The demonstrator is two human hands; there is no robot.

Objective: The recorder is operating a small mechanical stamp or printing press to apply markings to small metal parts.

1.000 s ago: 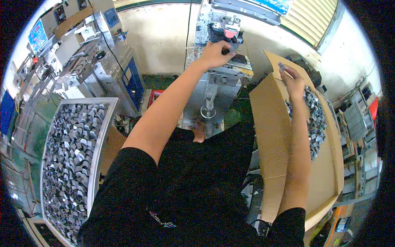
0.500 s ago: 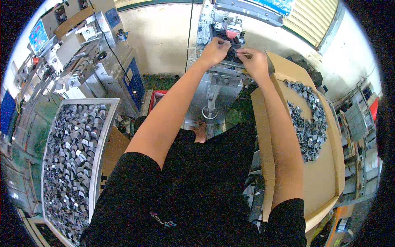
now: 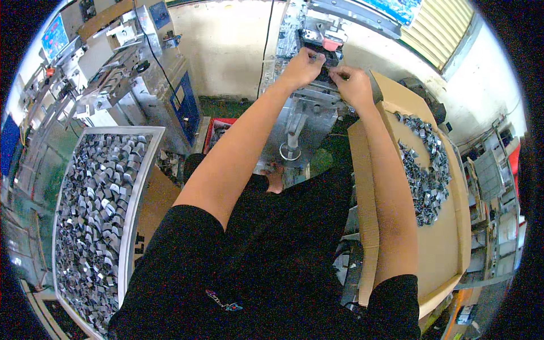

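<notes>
Up at the dark fixture (image 3: pixel 313 41) of the metal press, under a red block (image 3: pixel 331 44), both of my hands are working close together with curled fingers. My left hand (image 3: pixel 303 69) pinches at the fixture's front; what it grips is too small to make out. Just right of it, my right hand (image 3: pixel 352 84) has thumb and forefinger closed at the fixture, and any piece between them is hidden or too small to name.
An open cardboard box (image 3: pixel 439 249) at the right holds a pile of small metal parts (image 3: pixel 430 195). A metal-rimmed tray (image 3: pixel 126 226) of similar parts lies at the left. Another machine (image 3: pixel 141 90) stands back left, with a red bin (image 3: pixel 224 122) beside the press.
My right hand has moved left from above the cardboard box, where it held a small grey part, to the fixture. My left hand has shifted slightly up and right, staying at the press.
</notes>
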